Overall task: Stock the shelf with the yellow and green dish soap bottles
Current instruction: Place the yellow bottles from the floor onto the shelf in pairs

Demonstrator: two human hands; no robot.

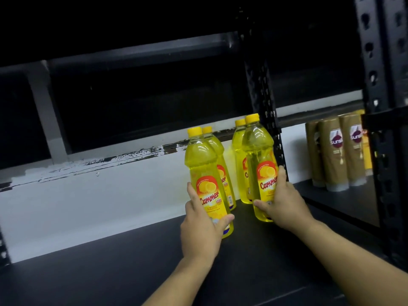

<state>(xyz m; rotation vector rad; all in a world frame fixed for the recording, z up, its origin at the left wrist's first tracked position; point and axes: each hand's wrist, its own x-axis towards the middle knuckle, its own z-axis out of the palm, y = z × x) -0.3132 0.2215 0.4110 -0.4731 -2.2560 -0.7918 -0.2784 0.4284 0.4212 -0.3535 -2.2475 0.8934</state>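
Head view: the left hand [203,226] wraps fingers and thumb around the lower half of one yellow bottle [207,173]. The right hand [284,204] grips a second yellow bottle [258,155] the same way. Both are upright, low over the black shelf [110,272]; whether their bases are down I cannot tell. Just beyond the left hand stands a rear left bottle [217,146], and beyond the right hand a rear right bottle [238,146]. Pushing a held bottle further back would likely topple the one behind it. The right hand sits just beside the black post [262,107], so a sideways shift could bump it. Brown bottles [333,155] stand well right of that hand. No green bottles show.
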